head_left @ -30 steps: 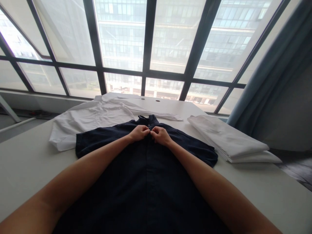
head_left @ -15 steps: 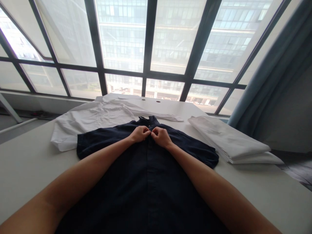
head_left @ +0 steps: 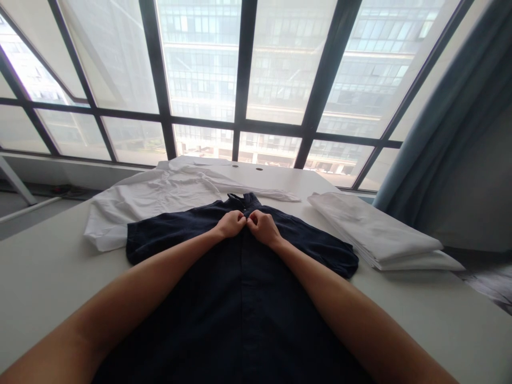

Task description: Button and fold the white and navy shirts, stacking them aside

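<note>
A dark navy short-sleeved shirt (head_left: 240,298) lies spread front side up, its collar (head_left: 245,200) pointing away from me. At the front placket just below the collar, my left hand (head_left: 232,223) pinches the cloth. My right hand (head_left: 263,226) pinches the same placket from the other side, its fingertips almost touching those of the left. Whether a button sits between the fingertips is hidden. Near the collar one small pale button shows above my hands. The shirt's sleeves reach out to both sides.
All of this rests on a white table (head_left: 52,277). Behind the shirt on the left lies a rumpled white garment (head_left: 156,194). Folded white cloth (head_left: 376,229) is stacked on the right. Dark-framed windows (head_left: 240,106) stand beyond the table, with a blue-grey curtain (head_left: 432,122) at right.
Both hands stay at the same spot on the placket, with only small shifts of the fingers. The whole view has tilted very slightly.
</note>
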